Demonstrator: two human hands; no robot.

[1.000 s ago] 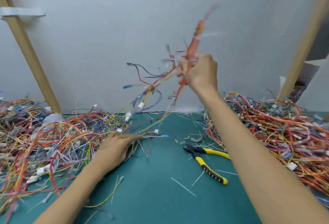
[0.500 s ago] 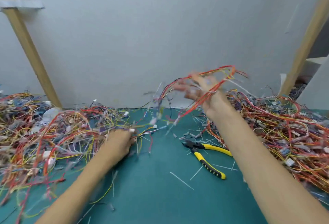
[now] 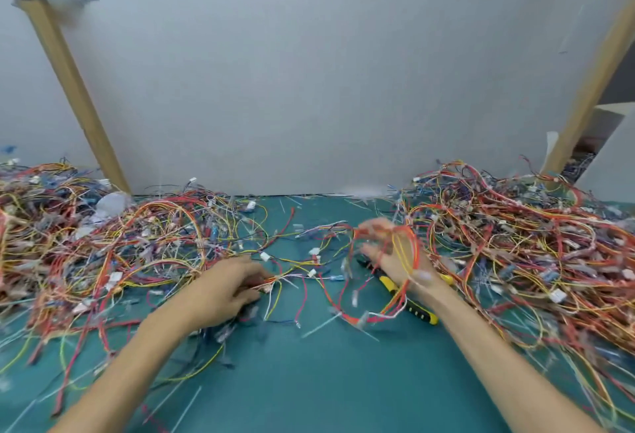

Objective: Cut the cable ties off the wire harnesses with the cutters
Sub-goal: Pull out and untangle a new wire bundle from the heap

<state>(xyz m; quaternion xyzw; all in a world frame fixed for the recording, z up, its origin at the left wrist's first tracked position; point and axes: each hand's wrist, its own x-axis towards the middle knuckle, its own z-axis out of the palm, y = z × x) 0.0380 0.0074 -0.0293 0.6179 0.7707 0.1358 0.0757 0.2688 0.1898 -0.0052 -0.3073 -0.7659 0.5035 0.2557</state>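
My left hand [image 3: 228, 290] rests low on the green mat, fingers pinched on one end of a wire harness [image 3: 309, 272] of red, yellow and white strands. My right hand [image 3: 400, 260] is blurred just above the mat, fingers spread, with the harness's red and orange loop draped over it. The yellow-and-black cutters [image 3: 410, 302] lie on the mat under and behind my right hand, partly hidden by it. A cut white cable tie [image 3: 319, 321] lies near the harness loop.
A large tangle of wires [image 3: 103, 243] fills the mat's left side and another heap [image 3: 522, 247] fills the right. A grey wall panel [image 3: 326, 71] and two slanted wooden posts stand behind. Loose tie offcuts litter the green mat [image 3: 326, 381].
My right hand has dropped from high in the air down to the mat, bringing the harness with it. My left hand has stayed low on the harness's other end.
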